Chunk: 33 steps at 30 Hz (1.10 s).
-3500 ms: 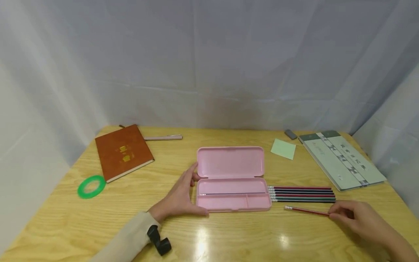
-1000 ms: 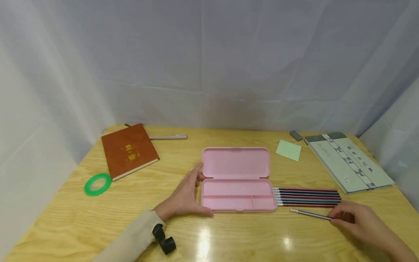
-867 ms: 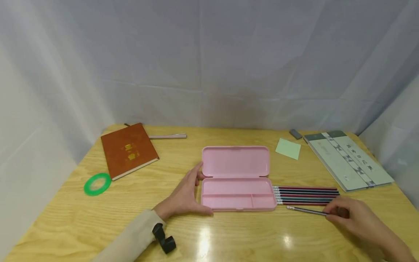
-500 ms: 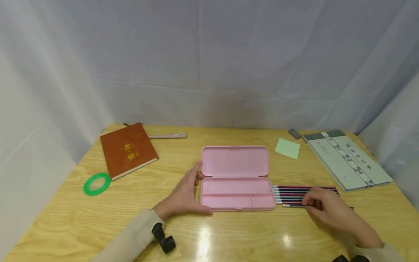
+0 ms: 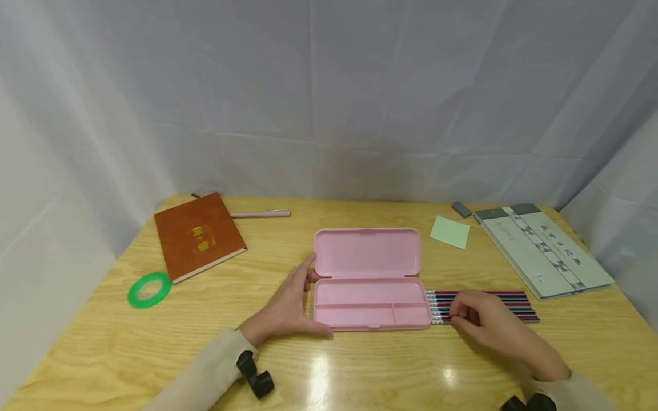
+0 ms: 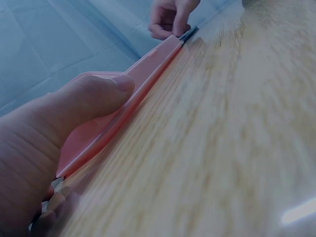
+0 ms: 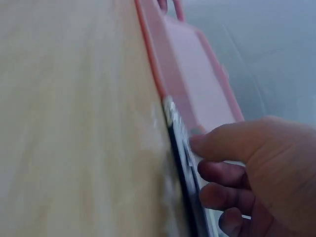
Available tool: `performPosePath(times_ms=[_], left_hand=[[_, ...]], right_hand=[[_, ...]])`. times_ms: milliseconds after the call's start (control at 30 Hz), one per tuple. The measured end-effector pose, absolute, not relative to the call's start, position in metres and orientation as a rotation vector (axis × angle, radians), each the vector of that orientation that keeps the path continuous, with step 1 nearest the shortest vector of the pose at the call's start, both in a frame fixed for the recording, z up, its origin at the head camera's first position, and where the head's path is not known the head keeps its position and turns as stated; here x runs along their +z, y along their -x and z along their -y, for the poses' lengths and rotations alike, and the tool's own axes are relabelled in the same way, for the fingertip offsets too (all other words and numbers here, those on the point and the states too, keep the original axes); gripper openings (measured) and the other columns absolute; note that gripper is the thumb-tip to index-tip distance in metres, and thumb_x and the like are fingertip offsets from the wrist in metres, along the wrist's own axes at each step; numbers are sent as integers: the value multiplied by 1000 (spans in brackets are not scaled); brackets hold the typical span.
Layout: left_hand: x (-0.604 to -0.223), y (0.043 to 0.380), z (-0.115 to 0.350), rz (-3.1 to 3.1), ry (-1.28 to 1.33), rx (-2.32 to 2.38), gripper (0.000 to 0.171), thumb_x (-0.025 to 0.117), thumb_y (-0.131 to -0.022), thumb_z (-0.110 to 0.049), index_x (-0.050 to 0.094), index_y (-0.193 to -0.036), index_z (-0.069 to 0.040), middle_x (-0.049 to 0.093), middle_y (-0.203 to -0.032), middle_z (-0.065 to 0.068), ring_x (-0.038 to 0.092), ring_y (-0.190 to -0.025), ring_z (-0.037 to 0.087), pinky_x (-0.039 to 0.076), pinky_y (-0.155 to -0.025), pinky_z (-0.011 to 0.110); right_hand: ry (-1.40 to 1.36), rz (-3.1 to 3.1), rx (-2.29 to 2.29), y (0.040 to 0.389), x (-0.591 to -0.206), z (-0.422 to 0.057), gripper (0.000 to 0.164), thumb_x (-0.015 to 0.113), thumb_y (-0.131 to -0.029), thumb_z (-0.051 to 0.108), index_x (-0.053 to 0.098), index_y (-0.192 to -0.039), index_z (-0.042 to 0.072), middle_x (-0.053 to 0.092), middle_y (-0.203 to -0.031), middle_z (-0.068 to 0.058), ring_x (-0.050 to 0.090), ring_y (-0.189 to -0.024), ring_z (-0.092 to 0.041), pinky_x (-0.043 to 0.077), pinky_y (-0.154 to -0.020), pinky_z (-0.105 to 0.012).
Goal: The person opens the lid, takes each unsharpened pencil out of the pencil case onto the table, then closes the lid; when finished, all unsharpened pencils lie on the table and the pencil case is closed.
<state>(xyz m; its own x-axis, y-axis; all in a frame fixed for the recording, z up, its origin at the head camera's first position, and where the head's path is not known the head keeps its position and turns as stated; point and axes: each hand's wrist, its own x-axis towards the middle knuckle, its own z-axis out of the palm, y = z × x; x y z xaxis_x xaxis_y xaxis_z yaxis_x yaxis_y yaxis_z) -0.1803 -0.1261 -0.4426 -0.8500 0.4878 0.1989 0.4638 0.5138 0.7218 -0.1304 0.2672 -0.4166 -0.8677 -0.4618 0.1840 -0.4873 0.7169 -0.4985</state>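
An open pink pencil case (image 5: pixel 367 305) lies on the table with its lid folded back; its compartments hold nothing. My left hand (image 5: pixel 288 308) grips its left end, thumb along the front corner and fingers behind; the left wrist view shows the thumb (image 6: pixel 106 96) on the rim. Against the case's right end lies a row of pencils (image 5: pixel 516 305), red, dark and green, with their eraser ends toward it. My right hand (image 5: pixel 485 319) is over that row, thumb and curled fingers at the nearest pencil (image 5: pixel 442 321) close to its eraser. The hand covers the pencils' middle.
A brown notebook (image 5: pixel 200 237), a capped pen (image 5: pixel 262 214) and a green tape roll (image 5: pixel 149 289) lie to the left. Sticky notes (image 5: pixel 449 232), a grey eraser (image 5: pixel 461 209) and a pale green notebook (image 5: pixel 545 251) lie at the back right.
A pencil left the case and joined the row. Another dark pencil, held apart in my right hand a second ago, now lies along the row's near side; that hand slid left. My left hand stayed.
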Motion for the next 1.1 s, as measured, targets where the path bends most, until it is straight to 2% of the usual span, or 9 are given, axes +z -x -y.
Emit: performPosePath(times_ms=[133, 300, 467, 633, 800, 900, 967, 1033, 1100], left_hand=[[-443, 181, 126, -2709, -856, 1276, 142, 93, -47, -49, 8, -155, -13, 50, -121, -2, 42, -99, 14, 41, -87, 31], [-445, 181, 126, -2714, -857, 1272, 142, 93, -47, -49, 8, -155, -15, 50, -121, -2, 42, -99, 14, 41, -87, 31], [-446, 180, 125, -2700, -840, 1294, 145, 93, -46, -49, 5, -155, -11, 50, -119, -3, 41, -97, 13, 41, -84, 29], [-443, 180, 126, -2677, -753, 1369, 151, 96, -42, -42, 2, -154, -9, 52, -116, -2, 41, -94, 15, 40, -82, 28], [-444, 180, 127, -2683, -781, 1319, 145, 95, -44, -46, 9, -154, -10, 52, -117, -1, 43, -94, 13, 41, -80, 27], [-445, 179, 128, -2707, -857, 1250, 129, 93, -47, -51, 27, -150, -9, 51, -118, -1, 43, -95, 12, 41, -81, 27], [-445, 180, 129, -2716, -913, 1219, 119, 92, -48, -51, 38, -145, -10, 51, -117, -1, 43, -96, 12, 42, -83, 28], [-445, 181, 130, -2709, -948, 1212, 116, 93, -46, -50, 42, -143, -10, 51, -118, -2, 44, -99, 11, 43, -86, 29], [-445, 182, 132, -2694, -985, 1217, 115, 94, -47, -47, 43, -143, -10, 52, -118, -2, 44, -100, 11, 43, -87, 29]], right_hand=[[-793, 2809, 878, 144, -411, -247, 14, 69, -86, 4, 62, -96, 11, 52, -76, 10, 41, -61, 4, 40, -53, -20], [-663, 2660, 931, 169, -408, -223, 45, 64, -90, 4, 46, -129, -6, 56, -101, -14, 40, -59, 0, 40, -51, -21], [-456, 2675, 1383, 185, -406, -215, 55, 47, -102, 17, 24, -147, -5, 47, -127, -27, 51, -62, -7, 45, -54, -25], [-445, 2538, 1738, 189, -407, -220, 47, 30, -107, 23, 30, -142, -9, 52, -108, -19, 52, -64, -9, 46, -58, -25], [-645, 2501, 1823, 184, -411, -230, 51, 21, -108, 26, 59, -109, -9, 58, -80, 1, 52, -64, -12, 46, -59, -27], [-795, 2597, 1636, 175, -416, -233, 41, 30, -106, 16, 68, -101, 1, 61, -84, 5, 53, -70, -11, 46, -62, -26], [-873, 2650, 1488, 170, -420, -232, 26, 46, -102, 11, 72, -101, 9, 60, -88, 4, 51, -71, -9, 44, -63, -24], [-931, 2672, 1351, 166, -423, -229, 15, 62, -94, 11, 72, -103, 15, 56, -89, 3, 47, -69, -8, 42, -60, -22], [-949, 2668, 1276, 163, -424, -226, 19, 73, -85, 15, 73, -103, 17, 54, -89, 3, 44, -64, -6, 40, -56, -21]])
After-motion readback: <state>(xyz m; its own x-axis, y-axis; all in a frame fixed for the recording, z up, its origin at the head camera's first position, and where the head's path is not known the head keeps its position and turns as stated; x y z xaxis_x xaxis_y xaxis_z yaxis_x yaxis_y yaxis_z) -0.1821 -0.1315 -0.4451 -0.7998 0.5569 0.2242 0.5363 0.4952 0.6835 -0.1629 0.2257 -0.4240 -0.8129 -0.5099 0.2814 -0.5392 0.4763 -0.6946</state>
